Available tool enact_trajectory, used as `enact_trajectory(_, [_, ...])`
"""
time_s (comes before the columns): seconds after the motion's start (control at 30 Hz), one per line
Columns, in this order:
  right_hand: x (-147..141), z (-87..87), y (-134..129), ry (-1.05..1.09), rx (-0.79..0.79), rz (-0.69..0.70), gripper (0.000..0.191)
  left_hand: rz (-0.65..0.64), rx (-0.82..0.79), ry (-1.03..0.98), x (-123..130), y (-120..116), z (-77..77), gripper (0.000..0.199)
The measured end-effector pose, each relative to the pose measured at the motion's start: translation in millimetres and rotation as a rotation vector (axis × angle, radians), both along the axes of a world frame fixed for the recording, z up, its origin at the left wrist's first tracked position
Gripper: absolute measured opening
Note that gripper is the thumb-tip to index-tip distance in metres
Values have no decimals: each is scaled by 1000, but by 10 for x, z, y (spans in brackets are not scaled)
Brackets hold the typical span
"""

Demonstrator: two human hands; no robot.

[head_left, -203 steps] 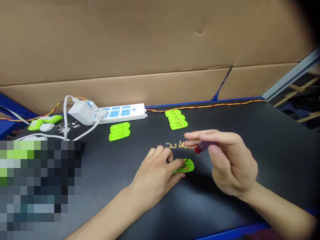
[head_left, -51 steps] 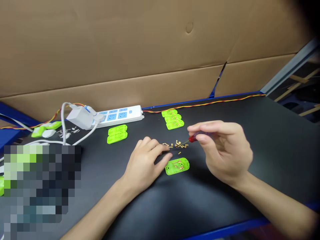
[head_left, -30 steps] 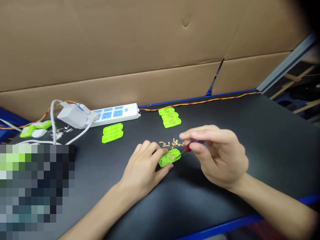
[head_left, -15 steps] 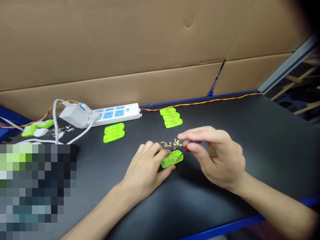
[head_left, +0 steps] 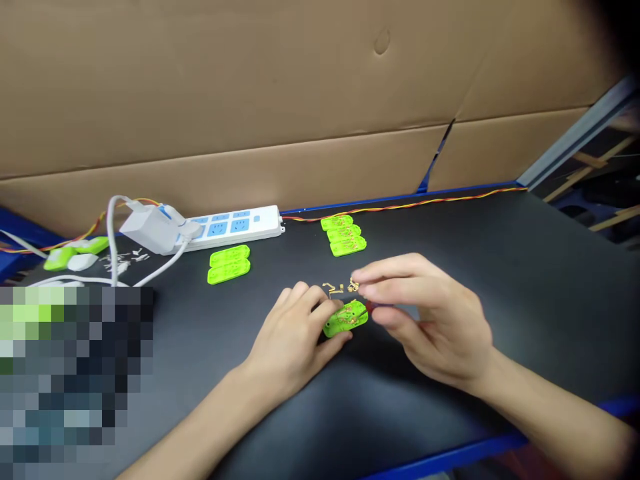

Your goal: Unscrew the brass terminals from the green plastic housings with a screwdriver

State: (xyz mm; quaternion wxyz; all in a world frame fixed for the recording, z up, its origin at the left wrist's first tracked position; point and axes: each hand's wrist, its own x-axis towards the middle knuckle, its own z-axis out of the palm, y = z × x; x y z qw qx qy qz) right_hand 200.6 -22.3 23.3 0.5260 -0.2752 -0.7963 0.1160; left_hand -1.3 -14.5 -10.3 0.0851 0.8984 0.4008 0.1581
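My left hand (head_left: 299,328) is closed on the left end of a lime-green plastic casing (head_left: 345,325), thumb along its near edge and fingers at the far side. The casing lies on the black tabletop with small brass-coloured parts in it. My right hand (head_left: 434,317) grips a small screwdriver (head_left: 371,307) with a red collar; its dark shaft slants down to the casing, and most of its handle is hidden by the fingers. Just beyond the casing lie several loose brass pieces (head_left: 333,289), partly behind my right fingertips.
Several green casings with brass parts (head_left: 346,237) lie farther back. Two more green casings (head_left: 229,265) sit left, before a white power strip (head_left: 250,225) with plugged-in adapters. Small white pieces (head_left: 123,260) and green-and-white items (head_left: 75,255) are far left. A cardboard wall (head_left: 300,100) stands behind.
My right hand has tilted and shifted slightly left, so the screwdriver leans lower and its handle is more hidden. The left hand and casing hold their place.
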Motion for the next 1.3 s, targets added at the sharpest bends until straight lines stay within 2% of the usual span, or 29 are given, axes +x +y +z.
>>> enact_trajectory(0.17, [13,8,-25,20,66,-38,25,11,11,-12,11,10,-7,19])
enact_trajectory(0.3, [-1,-26,-46,13,-61,2,34,28,31,-1,7,16,-18,19])
enact_trajectory(0.4, [-9,-45,-23,79,-108,8,29,24,29,4,7,15,-17,21])
enact_trajectory(0.5, [-12,-36,1,68,9,-58,16,19,26,5,14,7,-10,21])
enact_trajectory(0.6, [-15,-34,-10,42,53,-107,22,15,28,12,18,0,-6,21])
enact_trajectory(0.7, [-14,-48,-31,67,-67,-32,33,13,26,19,16,-1,-8,22])
enact_trajectory(0.77, [-15,-51,-33,80,-85,0,31,7,18,23,14,-1,-11,23])
enact_trajectory(0.87, [-21,-41,-24,61,18,-57,18,9,22,25,19,-1,-12,23])
enact_trajectory(0.97, [-25,-43,-36,40,14,-90,32,8,21,20,28,-3,-2,23])
enact_trajectory(1.07, [-18,-56,-67,80,-79,-35,43,-2,-4,20,28,-3,4,24])
enact_trajectory(1.17, [-6,-40,-79,90,-86,-2,33,-6,-3,24,21,-2,-6,25])
enact_trajectory(1.23, [-3,-13,-73,30,-27,-25,21,-15,-2,22,19,-4,-16,23])
enact_trajectory(1.3, [-5,7,-68,-23,40,-83,18,-24,-1,11,22,-7,-22,21])
